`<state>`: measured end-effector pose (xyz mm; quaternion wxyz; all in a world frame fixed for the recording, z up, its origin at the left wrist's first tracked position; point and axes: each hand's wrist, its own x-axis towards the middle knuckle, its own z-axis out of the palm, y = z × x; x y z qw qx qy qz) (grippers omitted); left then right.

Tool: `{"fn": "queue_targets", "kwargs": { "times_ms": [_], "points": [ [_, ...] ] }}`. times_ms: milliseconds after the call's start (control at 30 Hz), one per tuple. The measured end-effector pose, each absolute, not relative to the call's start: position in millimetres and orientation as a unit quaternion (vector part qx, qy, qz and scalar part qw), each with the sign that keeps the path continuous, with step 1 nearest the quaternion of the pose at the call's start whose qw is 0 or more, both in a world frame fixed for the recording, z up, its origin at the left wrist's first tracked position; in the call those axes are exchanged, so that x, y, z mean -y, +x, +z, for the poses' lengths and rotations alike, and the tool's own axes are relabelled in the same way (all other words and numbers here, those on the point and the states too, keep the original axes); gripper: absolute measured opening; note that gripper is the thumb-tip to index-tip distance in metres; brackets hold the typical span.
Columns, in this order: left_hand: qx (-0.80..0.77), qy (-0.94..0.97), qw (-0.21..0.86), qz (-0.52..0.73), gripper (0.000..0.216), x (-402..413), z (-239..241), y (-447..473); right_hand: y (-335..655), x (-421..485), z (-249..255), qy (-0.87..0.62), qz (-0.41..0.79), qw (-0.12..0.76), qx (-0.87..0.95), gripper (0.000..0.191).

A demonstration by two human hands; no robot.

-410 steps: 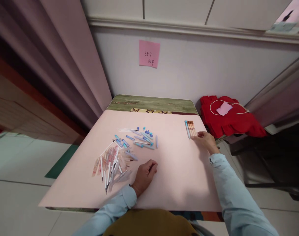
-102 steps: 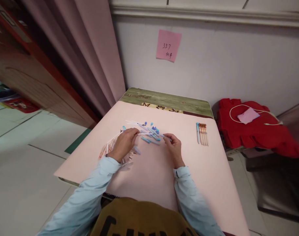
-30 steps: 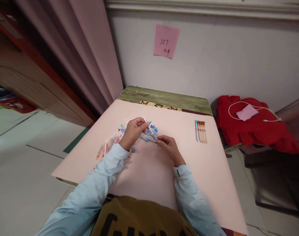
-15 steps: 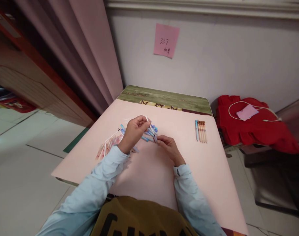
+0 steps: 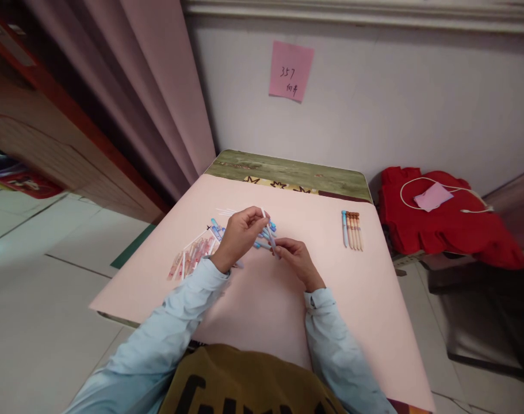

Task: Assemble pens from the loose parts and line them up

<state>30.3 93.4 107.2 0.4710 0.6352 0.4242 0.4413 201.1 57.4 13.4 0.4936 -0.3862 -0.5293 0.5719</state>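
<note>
My left hand (image 5: 243,234) pinches a thin white pen refill (image 5: 263,213) near its upper end, thumb against fingers. The refill slants down to the right, its lower part inside a pale, see-through pen barrel (image 5: 274,249). My right hand (image 5: 299,260) holds that barrel between thumb and fingertips, just above the table. Behind and beside my left hand lie several blue pen parts (image 5: 216,229), partly covered by the hand. Left of them is a spread of pinkish clear pen barrels (image 5: 191,256), with white refills among them.
Several pens (image 5: 352,231), one blue and the others brown-topped, stand side by side in a row at the table's right. More white refills (image 5: 224,211) lie behind my left hand. A pink cloth (image 5: 348,322) covers the table. Red fabric (image 5: 443,224) with a white cable lies beyond the right edge.
My left hand has moved slightly down and to the right, and the refill sits deeper in the barrel. My right hand has barely moved.
</note>
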Motion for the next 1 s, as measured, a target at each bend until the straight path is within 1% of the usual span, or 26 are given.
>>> {"fn": "queue_targets", "kwargs": {
  "times_ms": [233, 367, 567, 700, 767, 867, 1000],
  "points": [
    [-0.435, 0.645, 0.484, 0.401, 0.014, -93.9, 96.6, 33.3, 202.2, -58.9, 10.7, -0.384, 0.571, 0.504, 0.521, 0.029],
    [-0.461, 0.627, 0.468, 0.418, 0.032, -95.8, 90.4, 31.5, 202.8, -60.0, 8.8, -0.396, 0.563, 0.521, 0.505, 0.029],
    [-0.481, 0.621, 0.466, 0.408, 0.024, -91.3, 83.3, 28.0, 206.7, -61.9, 7.1, -0.422, 0.575, 0.53, 0.459, 0.031],
    [-0.496, 0.649, 0.443, 0.369, 0.022, -69.8, 59.1, 27.6, 215.7, -64.2, 2.5, -0.464, 0.565, 0.539, 0.418, 0.036],
    [-0.508, 0.684, 0.407, 0.33, 0.018, -53.4, 42.8, 28.4, 221.3, -65.6, -1.3, -0.504, 0.529, 0.549, 0.406, 0.037],
    [-0.495, 0.736, 0.357, 0.292, 0.015, -28.4, 20.5, 30.7, 228.9, -66.7, -5.8, -0.583, 0.429, 0.552, 0.413, 0.038],
    [-0.474, 0.777, 0.309, 0.276, 0.016, -6.2, 1.2, 33.3, 234.2, -65.1, -4.7, -0.67, 0.297, 0.498, 0.464, 0.033]
  ]
}}
